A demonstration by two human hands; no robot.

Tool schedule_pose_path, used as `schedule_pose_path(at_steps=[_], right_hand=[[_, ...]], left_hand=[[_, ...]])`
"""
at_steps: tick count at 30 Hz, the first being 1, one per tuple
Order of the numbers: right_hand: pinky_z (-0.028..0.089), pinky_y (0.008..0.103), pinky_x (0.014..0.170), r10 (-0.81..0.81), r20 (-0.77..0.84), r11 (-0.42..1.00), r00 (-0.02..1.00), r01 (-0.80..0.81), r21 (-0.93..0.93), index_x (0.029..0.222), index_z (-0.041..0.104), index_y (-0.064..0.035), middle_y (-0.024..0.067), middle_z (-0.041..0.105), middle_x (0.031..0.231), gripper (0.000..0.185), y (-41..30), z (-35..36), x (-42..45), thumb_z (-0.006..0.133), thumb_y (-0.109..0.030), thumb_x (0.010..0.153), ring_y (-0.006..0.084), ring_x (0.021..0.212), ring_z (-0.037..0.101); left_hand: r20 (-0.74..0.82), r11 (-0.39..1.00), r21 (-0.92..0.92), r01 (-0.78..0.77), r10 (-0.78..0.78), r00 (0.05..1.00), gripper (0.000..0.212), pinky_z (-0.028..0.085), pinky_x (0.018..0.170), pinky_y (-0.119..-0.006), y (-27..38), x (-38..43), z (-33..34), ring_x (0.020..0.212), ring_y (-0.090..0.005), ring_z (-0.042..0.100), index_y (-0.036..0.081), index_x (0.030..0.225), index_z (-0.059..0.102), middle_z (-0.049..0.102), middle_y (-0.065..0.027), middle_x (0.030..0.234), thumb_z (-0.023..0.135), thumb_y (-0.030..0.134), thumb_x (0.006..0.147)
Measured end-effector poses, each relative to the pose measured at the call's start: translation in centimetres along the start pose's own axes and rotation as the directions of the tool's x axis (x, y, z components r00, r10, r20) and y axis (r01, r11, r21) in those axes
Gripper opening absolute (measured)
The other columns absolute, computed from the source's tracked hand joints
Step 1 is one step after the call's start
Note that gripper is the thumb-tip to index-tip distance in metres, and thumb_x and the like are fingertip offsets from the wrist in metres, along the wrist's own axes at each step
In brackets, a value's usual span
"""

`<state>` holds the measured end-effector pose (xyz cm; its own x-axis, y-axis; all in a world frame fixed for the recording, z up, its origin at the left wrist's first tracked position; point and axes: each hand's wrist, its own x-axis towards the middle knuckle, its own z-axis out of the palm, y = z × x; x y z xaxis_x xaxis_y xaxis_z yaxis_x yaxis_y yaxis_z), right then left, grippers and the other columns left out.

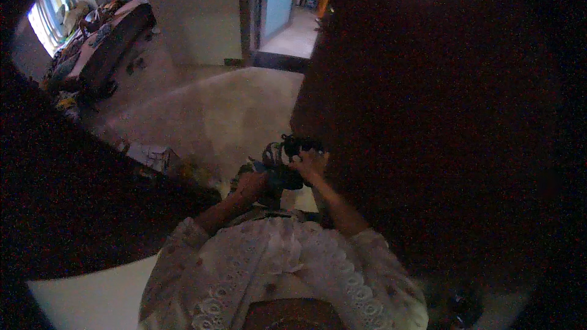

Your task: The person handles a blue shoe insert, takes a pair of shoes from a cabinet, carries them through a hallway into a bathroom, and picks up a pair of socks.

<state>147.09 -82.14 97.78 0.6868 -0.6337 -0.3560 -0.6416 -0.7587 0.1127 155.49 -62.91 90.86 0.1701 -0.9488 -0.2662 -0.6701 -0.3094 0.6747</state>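
Note:
A dark bundle [286, 176], too dim to identify, is in front of my waist, with some paler loops or straps at its top. My left hand [250, 185] is closed on the bundle's left side, where a bluish part shows beside the fingers. On the upper right, my right hand [312, 162] touches a black piece [298, 144] of it, fingers partly spread; whether they grip it is unclear. The undersides of both hands are hidden.
A tall dark surface [412, 101] rises close on my right. Ahead lies tiled floor [247, 101] leading to a doorway [284, 48]. A cluttered bed or couch [110, 41] stands at the far left, and a pale item [149, 156] lies nearer.

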Motion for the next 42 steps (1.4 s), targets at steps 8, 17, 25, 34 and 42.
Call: schedule_pose_path(at_steps=[8,17,25,34,42], right_hand=[[0.026,0.0505,0.092,-0.019,0.051,0.998,0.999,0.015,0.064,0.092,0.065,-0.0095,0.0145,0.059,0.098,0.053,0.3,-1.8,-0.1,0.068,-0.054,0.064,0.0316,0.096,0.053],[0.032,0.0505,0.084,-0.151,-0.053,0.987,0.987,0.154,0.048,0.087,0.067,-0.0101,0.0129,0.06,0.088,0.053,1.7,1.3,-0.1,0.07,-0.056,0.061,0.0306,0.091,0.054],[0.031,0.0495,0.086,0.006,-0.212,1.0,0.977,-0.003,0.017,0.104,0.066,-0.0127,0.0123,0.06,0.094,0.066,2.5,-1.1,-1.4,0.068,-0.061,0.059,0.0296,0.093,0.056],[0.033,0.0474,0.081,-0.017,-0.166,0.999,0.986,0.012,-0.033,0.092,0.067,-0.0123,0.0118,0.06,0.091,0.056,7.0,-1.5,-2.0,0.067,-0.058,0.059,0.029,0.087,0.056],[0.035,0.0468,0.075,-0.12,-0.323,0.993,0.939,0.107,-0.057,0.083,0.067,-0.0121,0.0099,0.061,0.086,0.051,7.9,-2.5,-0.9,0.069,-0.056,0.058,0.0285,0.085,0.057]], left_hand=[[-0.149,0.999,-0.037,-0.006,0.001,0.989,0.014,0.046,0.054,-0.044,0.4,0.0,-0.3,0.064,-0.0327,0.06,0.004,0.086,0.056,0.06,-0.0169,0.07,0.056,0.015,0.078],[-0.058,0.999,0.036,0.007,-0.005,0.998,0.026,0.049,0.056,-0.042,1.3,-1.3,-2.8,0.068,-0.0328,0.062,0.006,0.098,0.057,0.061,-0.0163,0.07,0.06,0.014,0.074],[-0.197,0.994,0.02,-0.103,0.105,0.975,0.043,0.05,0.06,-0.04,1.7,2.0,-1.5,0.071,-0.0317,0.063,0.011,0.112,0.054,0.062,-0.0137,0.074,0.065,0.016,0.07],[-0.082,0.969,0.072,-0.234,0.24,0.967,0.029,0.048,0.054,-0.042,4.6,4.2,-2.0,0.063,-0.0313,0.062,0.003,0.094,0.054,0.06,-0.0147,0.069,0.063,0.018,0.072],[-0.128,0.984,0.059,-0.169,0.176,0.976,0.026,0.049,0.055,-0.043,7.2,3.7,-4.2,0.066,-0.0329,0.063,0.002,0.094,0.055,0.062,-0.0168,0.073,0.061,0.018,0.074]])
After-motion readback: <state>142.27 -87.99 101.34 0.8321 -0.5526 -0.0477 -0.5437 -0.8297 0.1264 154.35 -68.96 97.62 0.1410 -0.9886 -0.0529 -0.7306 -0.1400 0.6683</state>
